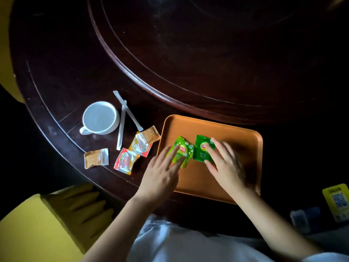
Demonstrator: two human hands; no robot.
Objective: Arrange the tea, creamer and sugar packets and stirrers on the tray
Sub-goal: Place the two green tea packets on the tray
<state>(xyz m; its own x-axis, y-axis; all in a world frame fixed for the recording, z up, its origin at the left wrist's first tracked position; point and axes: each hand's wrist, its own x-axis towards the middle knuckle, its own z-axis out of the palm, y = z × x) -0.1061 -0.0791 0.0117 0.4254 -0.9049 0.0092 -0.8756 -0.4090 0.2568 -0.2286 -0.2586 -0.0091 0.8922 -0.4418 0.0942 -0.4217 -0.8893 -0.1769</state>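
An orange tray (222, 129) lies on the dark round table. Two green tea packets rest on its left half: a light green one (184, 149) and a dark green one (201, 151). My left hand (162, 174) lies flat with its fingertips on the light green packet. The fingers of my right hand (224, 163) are spread on the dark green packet. Left of the tray, on the table, lie two red-and-white creamer packets (125, 161) (140, 146), two brown sugar packets (96, 157) (151, 134), and two crossed white stirrers (124, 114).
A white cup (100, 118) stands left of the stirrers. A raised inner turntable (188, 53) fills the table's far side. A yellow chair (37, 224) is at lower left, and a yellow card (338, 203) at lower right.
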